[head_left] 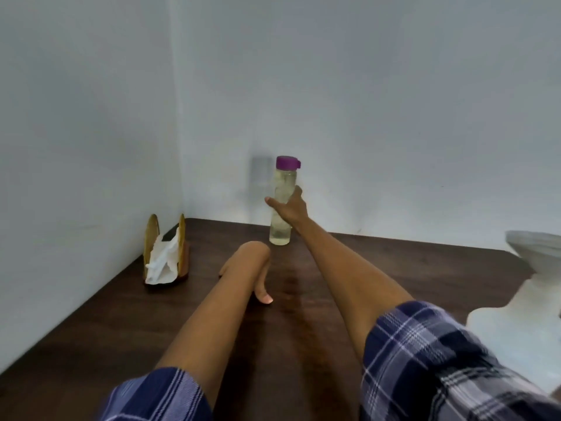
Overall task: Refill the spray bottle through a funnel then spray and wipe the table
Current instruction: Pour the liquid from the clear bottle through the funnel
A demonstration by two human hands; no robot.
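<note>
- The clear plastic bottle with purple cap (281, 205) stands upright at the far edge of the dark wooden table (379, 268); it looks nearly full, so probably heavy, smooth and rigid.
- Right hand (288, 208) wraps the mid-body, a sound grip zone.
- Left hand (243, 268) rests flat, fingers relaxed.
- Count: one bottle, one wooden napkin holder (165, 253), one blurred white object (528, 299).

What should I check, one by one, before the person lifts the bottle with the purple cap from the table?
1. Right hand around the clear bottle: cannot tell; fingers reach it, grip looks incomplete.
2. Purple cap on: ok.
3. Bottle upright on the table: ok.
4. Liquid inside the bottle: ok, nearly full.
5. Left hand free: ok, resting on the table, holding nothing.
6. Funnel and spray bottle ready: cannot tell; a blurred white object stands at the right edge.
</note>
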